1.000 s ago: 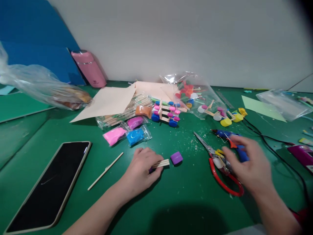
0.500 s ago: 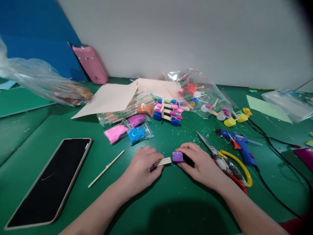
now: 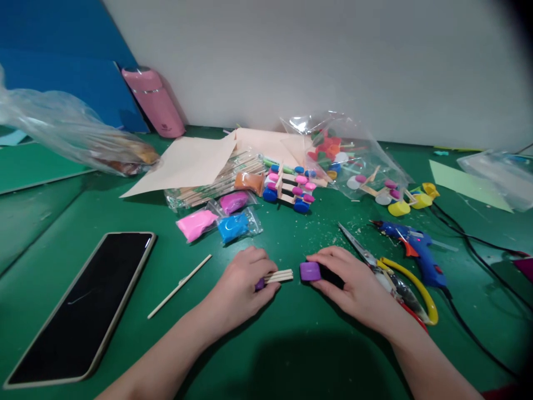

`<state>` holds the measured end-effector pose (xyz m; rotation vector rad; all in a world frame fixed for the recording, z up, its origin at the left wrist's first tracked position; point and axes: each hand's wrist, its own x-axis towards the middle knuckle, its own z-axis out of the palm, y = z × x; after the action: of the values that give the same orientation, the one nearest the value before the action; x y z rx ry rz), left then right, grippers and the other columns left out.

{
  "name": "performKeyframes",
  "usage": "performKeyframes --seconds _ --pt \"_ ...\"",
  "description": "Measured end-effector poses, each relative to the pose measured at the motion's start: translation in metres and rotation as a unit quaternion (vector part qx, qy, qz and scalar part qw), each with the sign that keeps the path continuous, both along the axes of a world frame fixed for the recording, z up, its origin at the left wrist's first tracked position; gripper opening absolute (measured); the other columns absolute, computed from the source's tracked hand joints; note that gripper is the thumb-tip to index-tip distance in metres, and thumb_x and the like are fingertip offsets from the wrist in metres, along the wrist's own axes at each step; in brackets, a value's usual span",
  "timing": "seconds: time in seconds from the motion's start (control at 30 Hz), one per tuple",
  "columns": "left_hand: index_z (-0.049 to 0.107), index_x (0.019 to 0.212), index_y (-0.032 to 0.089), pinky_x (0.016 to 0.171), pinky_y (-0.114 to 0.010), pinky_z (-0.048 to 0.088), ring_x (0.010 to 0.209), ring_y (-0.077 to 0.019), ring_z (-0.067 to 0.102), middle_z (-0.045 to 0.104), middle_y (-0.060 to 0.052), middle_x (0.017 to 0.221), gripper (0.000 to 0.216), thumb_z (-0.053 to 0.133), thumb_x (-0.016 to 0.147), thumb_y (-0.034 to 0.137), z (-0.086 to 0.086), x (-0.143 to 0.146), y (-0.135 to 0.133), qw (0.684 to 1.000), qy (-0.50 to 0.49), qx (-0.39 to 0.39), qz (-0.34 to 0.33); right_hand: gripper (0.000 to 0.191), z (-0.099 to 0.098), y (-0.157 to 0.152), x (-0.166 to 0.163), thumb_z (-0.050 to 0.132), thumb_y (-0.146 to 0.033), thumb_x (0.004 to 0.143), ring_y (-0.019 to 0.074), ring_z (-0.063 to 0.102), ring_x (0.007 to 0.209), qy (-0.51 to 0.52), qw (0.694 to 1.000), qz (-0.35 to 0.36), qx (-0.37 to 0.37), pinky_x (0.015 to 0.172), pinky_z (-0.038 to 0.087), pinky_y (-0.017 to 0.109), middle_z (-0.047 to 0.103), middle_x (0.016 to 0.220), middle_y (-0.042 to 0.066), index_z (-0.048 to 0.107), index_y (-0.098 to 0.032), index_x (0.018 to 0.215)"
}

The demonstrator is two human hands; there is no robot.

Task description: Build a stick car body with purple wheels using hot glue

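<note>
My left hand (image 3: 239, 286) rests on the green mat, fingers curled round a small bundle of wooden sticks (image 3: 280, 275) with a purple piece under it. The stick ends point right. My right hand (image 3: 350, 280) lies just right of them, thumb and fingers pinched on a purple cap (image 3: 310, 271). A small gap separates the cap from the stick ends.
A phone (image 3: 81, 303) lies at the left, a loose stick (image 3: 180, 286) beside it. Scissors (image 3: 391, 283) and a blue glue gun (image 3: 418, 250) with its cord lie right of my right hand. Clay packets (image 3: 216, 222), stick models (image 3: 289, 189), plastic bags and a pink bottle (image 3: 154, 103) sit behind.
My right hand left the glue gun area, came left and took hold of the purple cap. The left hand kept the sticks in place.
</note>
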<state>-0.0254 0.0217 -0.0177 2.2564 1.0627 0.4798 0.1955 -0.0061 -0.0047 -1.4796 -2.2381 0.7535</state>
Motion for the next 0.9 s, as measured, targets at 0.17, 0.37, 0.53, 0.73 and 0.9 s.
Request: performKeyframes --seconds 0.17,0.37,0.53,0.73,0.9 --pt "0.061 0.076 0.016 0.063 -0.030 0.039 0.069 -0.0179 0.047 0.054 -0.004 0.068 0.011 0.051 0.077 0.015 0.0014 0.0002 0.0018 1.000 -0.013 -0.004 -0.001 0.026 0.0018 0.0004 -0.0012 0.051 -0.020 0.083 0.0227 0.052 0.096 -0.001 1.000 0.006 -0.006 0.082 0.044 0.036 0.056 0.105 0.009 0.055 -0.021 0.108" --pt "0.061 0.077 0.016 0.063 -0.030 0.039 0.069 -0.0175 0.047 0.055 -0.004 0.068 0.011 0.051 0.077 0.015 0.0001 -0.0013 0.0016 1.000 -0.024 -0.004 -0.001 0.027 0.0007 0.0008 -0.0048 0.051 -0.022 0.084 0.0224 0.051 0.095 -0.007 1.000 0.020 -0.022 0.082 0.043 0.036 0.056 0.104 0.008 0.054 -0.021 0.110" --pt "0.060 0.075 0.017 0.063 -0.029 0.038 0.068 -0.0169 0.048 0.056 -0.003 0.068 0.009 0.051 0.076 0.014 0.0000 -0.0012 0.0014 1.000 -0.029 0.008 -0.003 0.028 -0.0004 0.0013 -0.0077 0.051 -0.022 0.084 0.0215 0.051 0.094 -0.001 0.999 0.023 -0.024 0.081 0.043 0.035 0.055 0.104 0.008 0.053 -0.021 0.111" --pt "0.059 0.074 0.016 0.063 -0.029 0.037 0.069 -0.0167 0.048 0.056 -0.003 0.068 0.009 0.051 0.075 0.013 0.0015 -0.0008 0.0014 1.000 -0.022 0.006 -0.003 0.026 -0.0022 0.0002 -0.0094 0.051 -0.023 0.084 0.0207 0.050 0.095 -0.006 0.999 0.025 -0.029 0.082 0.041 0.034 0.055 0.104 0.007 0.053 -0.021 0.110" --pt "0.059 0.074 0.015 0.063 -0.029 0.036 0.069 -0.0165 0.047 0.056 -0.003 0.069 0.008 0.052 0.076 0.012 0.0006 -0.0010 0.0011 1.000 -0.024 0.008 -0.007 0.026 -0.0026 0.0008 -0.0088 0.051 -0.023 0.084 0.0202 0.050 0.095 -0.002 0.999 0.026 -0.030 0.081 0.041 0.033 0.054 0.104 0.007 0.053 -0.021 0.110"
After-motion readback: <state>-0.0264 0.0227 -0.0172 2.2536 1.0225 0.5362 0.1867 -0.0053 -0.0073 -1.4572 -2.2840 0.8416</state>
